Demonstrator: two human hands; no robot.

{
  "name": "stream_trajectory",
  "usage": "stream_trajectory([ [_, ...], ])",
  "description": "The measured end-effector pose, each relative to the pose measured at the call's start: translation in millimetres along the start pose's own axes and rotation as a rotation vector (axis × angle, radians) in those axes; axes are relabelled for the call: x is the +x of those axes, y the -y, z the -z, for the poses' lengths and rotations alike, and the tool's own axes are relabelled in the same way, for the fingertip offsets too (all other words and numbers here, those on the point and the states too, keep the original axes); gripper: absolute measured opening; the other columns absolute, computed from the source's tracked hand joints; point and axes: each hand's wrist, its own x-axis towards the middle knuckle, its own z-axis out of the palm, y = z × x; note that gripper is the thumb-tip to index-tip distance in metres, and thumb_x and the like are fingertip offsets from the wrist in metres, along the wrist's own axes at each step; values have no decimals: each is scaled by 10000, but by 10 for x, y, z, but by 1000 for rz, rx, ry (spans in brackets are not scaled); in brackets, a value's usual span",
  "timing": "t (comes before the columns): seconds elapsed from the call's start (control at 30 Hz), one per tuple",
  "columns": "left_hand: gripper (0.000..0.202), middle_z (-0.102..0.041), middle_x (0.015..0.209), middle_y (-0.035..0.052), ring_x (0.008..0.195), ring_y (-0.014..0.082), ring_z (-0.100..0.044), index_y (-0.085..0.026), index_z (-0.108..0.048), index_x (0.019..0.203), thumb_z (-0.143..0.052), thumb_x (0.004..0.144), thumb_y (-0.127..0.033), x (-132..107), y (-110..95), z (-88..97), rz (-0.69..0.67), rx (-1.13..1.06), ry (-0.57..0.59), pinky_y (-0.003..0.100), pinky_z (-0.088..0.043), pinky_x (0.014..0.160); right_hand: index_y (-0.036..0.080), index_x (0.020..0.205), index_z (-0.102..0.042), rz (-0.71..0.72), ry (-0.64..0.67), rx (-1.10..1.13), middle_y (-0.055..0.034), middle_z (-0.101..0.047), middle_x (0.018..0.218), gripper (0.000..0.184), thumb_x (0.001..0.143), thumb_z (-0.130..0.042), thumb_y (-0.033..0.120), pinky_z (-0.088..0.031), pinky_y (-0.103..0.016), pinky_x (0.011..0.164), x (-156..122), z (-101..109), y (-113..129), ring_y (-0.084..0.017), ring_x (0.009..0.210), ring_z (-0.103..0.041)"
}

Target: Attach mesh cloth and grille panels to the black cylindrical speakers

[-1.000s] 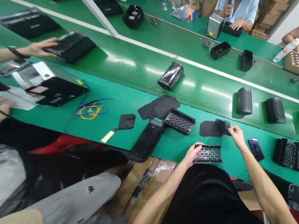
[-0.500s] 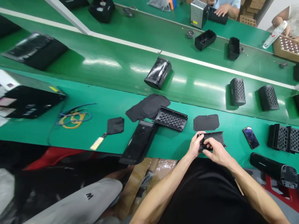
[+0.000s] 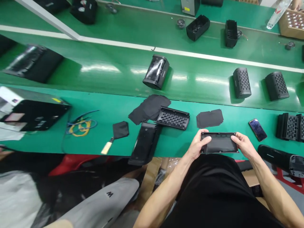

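Between both hands is a black speaker grille (image 3: 219,143), its hollow inner side facing up at the table's front edge. A dark sheet appears to line its inside. My left hand (image 3: 198,144) grips its left end, thumb over the inner face. At the right end, my right hand (image 3: 244,145) is closed on it the same way. Just beyond the grille lies a stack of black mesh sheets (image 3: 210,118). To the left, another perforated grille (image 3: 174,118) rests against a black speaker housing (image 3: 145,144) and a fanned pile of black sheets (image 3: 150,108).
A phone (image 3: 257,129) and stacked grilles (image 3: 288,126) lie to the right. Assembled speakers (image 3: 156,72) stand on the green conveyor (image 3: 194,87) behind. Leftward are coiled cables (image 3: 80,127), a boxy device (image 3: 35,109) and a seated person's grey-clad leg (image 3: 102,202).
My right hand has moved from the grille's middle to its right end. The grille now lies level, inner side more exposed. The view has tilted downward.
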Motion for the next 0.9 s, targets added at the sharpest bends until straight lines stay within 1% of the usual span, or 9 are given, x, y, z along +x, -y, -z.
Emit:
stream_trajectory([
  [0.03, 655, -687, 941, -5, 838, 185, -659, -231, -589, 1164, -924, 634, -417, -21, -23, 5, -14, 31, 1, 293, -523, 772, 234, 742, -498, -8, 4, 40, 46, -516, 628, 598, 722, -842, 724, -383, -257, 516, -29, -4, -9, -122, 547, -432],
  [0.1, 644, -689, 964, -8, 903, 180, -656, -229, -588, 1165, -910, 611, -293, -55, -63, 20, -31, 61, 1, 279, -517, 818, 229, 786, -555, -42, 33, 120, 29, -577, 683, 562, 701, -879, 680, -423, -255, 529, -79, 6, -12, -130, 570, -475],
  [0.17, 574, -695, 940, -6, 875, 171, -653, -219, -596, 1147, -851, 635, -256, -76, -95, 33, -13, 76, -2, 270, -513, 796, 225, 818, -603, -72, 69, 193, 22, -612, 715, 523, 685, -919, 621, -437, -248, 532, -115, 25, -11, -128, 575, -498],
  [0.23, 543, -703, 900, -8, 802, 163, -650, -216, -593, 1151, -808, 655, -262, -85, -119, 40, 36, 66, -1, 269, -515, 751, 224, 840, -642, -91, 95, 251, 22, -628, 727, 492, 679, -947, 575, -441, -243, 543, -138, 33, -14, -124, 581, -511],
  [0.33, 541, -695, 822, -21, 714, 155, -642, -215, -594, 1171, -794, 673, -291, -89, -146, 34, 80, 43, 4, 260, -511, 691, 225, 860, -677, -95, 85, 290, 17, -648, 740, 468, 710, -938, 582, -453, -254, 577, -154, 13, -35, -136, 613, -537],
  [0.47, 524, -683, 756, -31, 656, 143, -634, -206, -607, 1165, -820, 708, -351, -96, -167, 19, 68, 33, 9, 243, -500, 661, 219, 804, -655, -62, 37, 330, 24, -653, 719, 478, 716, -933, 597, -447, -262, 599, -149, -30, -71, -132, 609, -532],
  [0.63, 553, -685, 742, -25, 608, 141, -617, -194, -613, 1194, -834, 740, -419, -98, -165, 46, 63, 38, 16, 239, -487, 617, 212, 793, -653, -70, 61, 352, 27, -654, 721, 482, 672, -971, 554, -445, -259, 608, -159, -44, -51, -129, 616, -544],
  [0.73, 554, -695, 770, -16, 637, 149, -632, -194, -620, 1205, -837, 735, -392, -101, -172, 75, 65, 16, 39, 254, -513, 645, 214, 813, -658, -85, 62, 355, 29, -645, 725, 487, 675, -966, 565, -450, -259, 605, -173, -46, -14, -125, 613, -533],
  [0.9, 553, -673, 752, -25, 672, 159, -644, -206, -630, 1264, -796, 743, -286, -104, -180, 127, 49, 11, 87, 269, -533, 694, 219, 797, -624, -75, 61, 340, 43, -610, 697, 500, 674, -962, 566, -409, -247, 562, -182, -45, 18, -111, 582, -495],
])
